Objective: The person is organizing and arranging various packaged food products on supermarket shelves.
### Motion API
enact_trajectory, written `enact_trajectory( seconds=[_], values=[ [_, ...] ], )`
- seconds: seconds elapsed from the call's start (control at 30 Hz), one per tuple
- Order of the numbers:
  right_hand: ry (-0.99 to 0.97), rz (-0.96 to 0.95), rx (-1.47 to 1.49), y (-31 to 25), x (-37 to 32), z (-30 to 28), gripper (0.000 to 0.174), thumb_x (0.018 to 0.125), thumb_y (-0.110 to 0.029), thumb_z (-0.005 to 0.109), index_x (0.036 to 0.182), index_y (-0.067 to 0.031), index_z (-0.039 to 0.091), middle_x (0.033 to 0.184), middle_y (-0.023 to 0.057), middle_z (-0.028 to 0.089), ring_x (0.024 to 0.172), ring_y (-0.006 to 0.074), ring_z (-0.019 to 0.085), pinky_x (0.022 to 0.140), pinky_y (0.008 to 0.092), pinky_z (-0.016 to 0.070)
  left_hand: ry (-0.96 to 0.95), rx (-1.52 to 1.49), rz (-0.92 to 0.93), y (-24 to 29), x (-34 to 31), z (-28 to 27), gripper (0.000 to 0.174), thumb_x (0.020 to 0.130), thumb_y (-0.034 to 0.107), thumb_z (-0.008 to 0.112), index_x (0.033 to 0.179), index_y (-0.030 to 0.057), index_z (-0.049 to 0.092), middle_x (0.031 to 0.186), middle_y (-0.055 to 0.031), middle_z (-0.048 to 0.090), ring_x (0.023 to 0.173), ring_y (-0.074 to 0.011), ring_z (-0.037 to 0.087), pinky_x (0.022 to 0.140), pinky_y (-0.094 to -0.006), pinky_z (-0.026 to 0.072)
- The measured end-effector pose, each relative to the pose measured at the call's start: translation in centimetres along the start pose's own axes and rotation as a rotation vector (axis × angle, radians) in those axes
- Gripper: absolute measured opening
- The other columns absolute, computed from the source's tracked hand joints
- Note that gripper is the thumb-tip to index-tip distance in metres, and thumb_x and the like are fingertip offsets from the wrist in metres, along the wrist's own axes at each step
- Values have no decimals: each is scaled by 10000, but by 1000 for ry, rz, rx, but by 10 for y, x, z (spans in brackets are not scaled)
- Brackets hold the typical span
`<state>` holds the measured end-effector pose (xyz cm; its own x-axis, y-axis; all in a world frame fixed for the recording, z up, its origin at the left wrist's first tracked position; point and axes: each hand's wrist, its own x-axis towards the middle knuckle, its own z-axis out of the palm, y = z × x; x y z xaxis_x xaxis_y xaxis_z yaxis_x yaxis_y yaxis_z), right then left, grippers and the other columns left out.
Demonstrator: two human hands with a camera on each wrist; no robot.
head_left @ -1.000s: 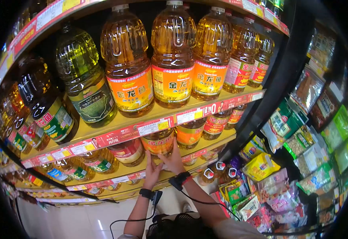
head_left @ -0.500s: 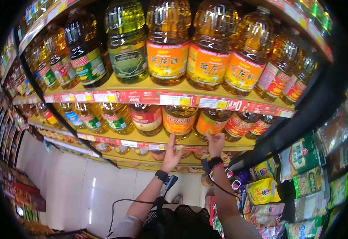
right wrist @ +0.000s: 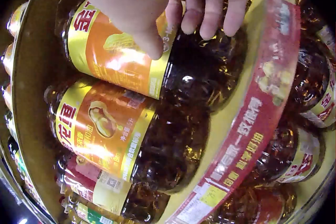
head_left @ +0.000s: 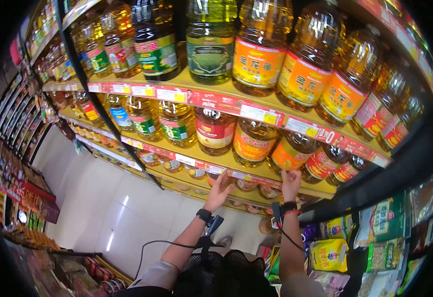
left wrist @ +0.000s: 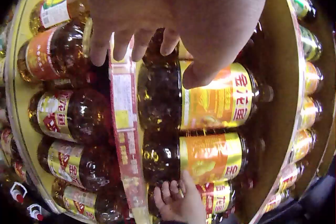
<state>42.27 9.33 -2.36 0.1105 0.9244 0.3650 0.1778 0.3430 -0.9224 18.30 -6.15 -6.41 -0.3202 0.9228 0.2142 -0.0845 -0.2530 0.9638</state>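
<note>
In the head view, my right hand (head_left: 291, 184) is at the bottom of an orange-labelled oil bottle (head_left: 289, 152) on the lower shelf. Its fingers bend loosely in front of the bottle's base, and the thumb overlaps the label's edge in the right wrist view. My left hand (head_left: 219, 192) is held out with fingers spread, just below the shelf's front edge and holding nothing. Nearest to it stands another orange-labelled oil bottle (head_left: 254, 143). Seen from the left wrist, this bottle's label (left wrist: 216, 98) lies beyond the left fingers. Both bottles stand upright on the shelf.
A red price strip (head_left: 216, 101) runs along the upper shelf, where more large oil bottles (head_left: 259, 49) stand. A red-labelled bottle (head_left: 214, 131) is left of the two orange ones. Bagged goods (head_left: 329, 255) hang at right, beside a dark shelf post. Pale floor tiles (head_left: 102, 198) lie left.
Both hands were together at one orange-labelled bottle. The right hand has moved right to the neighbouring bottle; the left has drawn back and down. The head view has swung left.
</note>
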Motion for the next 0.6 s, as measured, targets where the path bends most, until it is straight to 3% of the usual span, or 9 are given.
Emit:
enact_trajectory(
  seconds=[0.07,0.17,0.2,0.23,0.33,0.43,0.5,0.57,0.6],
  values=[
    [-88,184,76,15,-23,-21,259,837,-107,700,984,-47,496,871,43,554,799,110,549,708,243,466,-7,-131,-135,-28,-10,-18,573,939,104,559,1452,87,304,1409,-90,435,1200,-201,503,1013,-339,394],
    [-113,-80,-161,3,-47,-6,281,822,-68,700,1062,-37,558,970,62,563,868,146,551,783,277,465,69,-26,-407,-33,-31,-75,442,975,315,494,1351,86,464,1223,-37,595,1136,-149,538,897,-350,476],
    [-111,91,9,3,-53,-5,278,822,-90,707,1054,-23,570,956,74,560,877,158,554,787,282,462,126,-9,-539,-31,-44,-88,454,954,388,513,1300,95,510,1180,-56,615,1117,-164,557,885,-384,486],
    [-93,-115,-193,4,-56,-9,253,841,-100,688,1055,-20,578,945,77,565,889,159,551,774,285,461,196,-131,-624,-43,-63,-102,564,905,431,581,1289,28,493,1172,-87,608,1061,-161,589,827,-366,511],
    [-114,-129,-218,-5,-72,-20,209,857,-53,631,1054,-19,570,918,56,549,811,147,482,785,277,411,343,-230,-723,-74,-119,-147,478,929,399,544,1277,73,510,1124,-91,631,993,-189,622,816,-375,515],
    [-95,-163,-257,18,-96,-27,208,843,-2,582,1051,-16,568,999,68,591,952,180,545,884,298,426,486,-246,-823,-117,-184,-194,391,926,317,540,1232,74,545,1058,-104,659,882,-186,650,668,-311,543],
    [-87,235,-41,60,-136,-39,110,822,-22,606,930,-25,585,924,46,610,846,148,570,782,287,451,541,-179,-1002,-115,-224,-209,378,922,295,546,1229,75,537,1073,-117,658,893,-222,654,689,-362,550],
    [-228,271,-21,114,-171,-58,168,860,-132,613,995,-37,581,995,74,635,859,146,609,751,266,470,508,-116,-1042,-118,-240,-229,400,929,297,540,1261,77,508,1127,-127,647,968,-259,646,753,-411,551],
    [-395,646,31,134,-192,-72,261,881,-227,587,1064,-44,549,1033,99,641,876,189,634,735,304,495,504,-114,-1080,-112,-250,-232,396,927,287,545,1262,78,508,1129,-131,647,969,-264,646,752,-413,551]
  ],
)
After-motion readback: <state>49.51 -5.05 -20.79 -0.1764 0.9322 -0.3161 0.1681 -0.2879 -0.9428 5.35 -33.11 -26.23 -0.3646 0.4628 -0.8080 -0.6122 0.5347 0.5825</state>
